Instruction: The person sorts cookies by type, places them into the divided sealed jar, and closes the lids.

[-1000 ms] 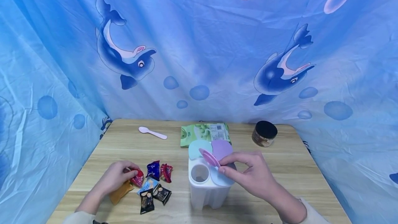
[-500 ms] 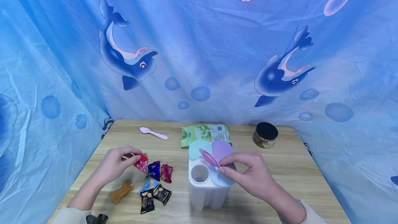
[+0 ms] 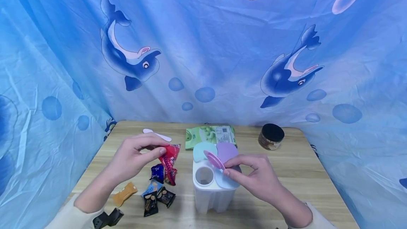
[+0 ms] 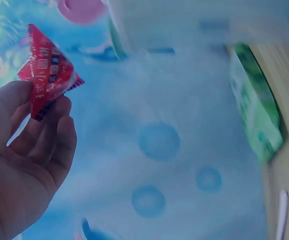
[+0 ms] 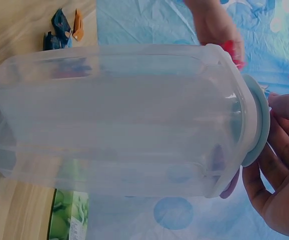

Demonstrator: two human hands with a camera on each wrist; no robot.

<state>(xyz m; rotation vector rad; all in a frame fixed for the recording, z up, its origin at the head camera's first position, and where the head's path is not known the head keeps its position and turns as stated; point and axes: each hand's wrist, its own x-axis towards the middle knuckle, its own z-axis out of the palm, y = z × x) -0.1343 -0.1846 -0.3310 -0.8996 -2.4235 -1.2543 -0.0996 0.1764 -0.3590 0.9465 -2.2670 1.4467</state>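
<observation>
My left hand [image 3: 135, 156] pinches a red triangular snack packet [image 3: 170, 155] between thumb and fingers, raised over the table left of the container. In the left wrist view the red packet [image 4: 49, 75] shows white lettering. My right hand [image 3: 255, 174] pinches the edge of a round pink lid [image 3: 213, 159], held tilted above the top of a translucent white container [image 3: 211, 199]. Its front-left round hole stands uncovered. Mint [image 3: 201, 152], purple [image 3: 228, 151] and pale blue [image 3: 226, 182] lids lie over the other parts of its top.
Left of the container lie a blue packet [image 3: 157, 173], another red packet [image 3: 171, 177], a light blue packet [image 3: 152, 187], black packets [image 3: 150, 204] and an orange packet [image 3: 125, 193]. Behind are a spoon [image 3: 163, 138], a green bag [image 3: 203, 135] and a dark-lidded jar [image 3: 271, 137].
My left hand has lifted the red packet from beside the orange one and carried it up and right, towards the container. My right hand and the pink lid have stayed in place.
</observation>
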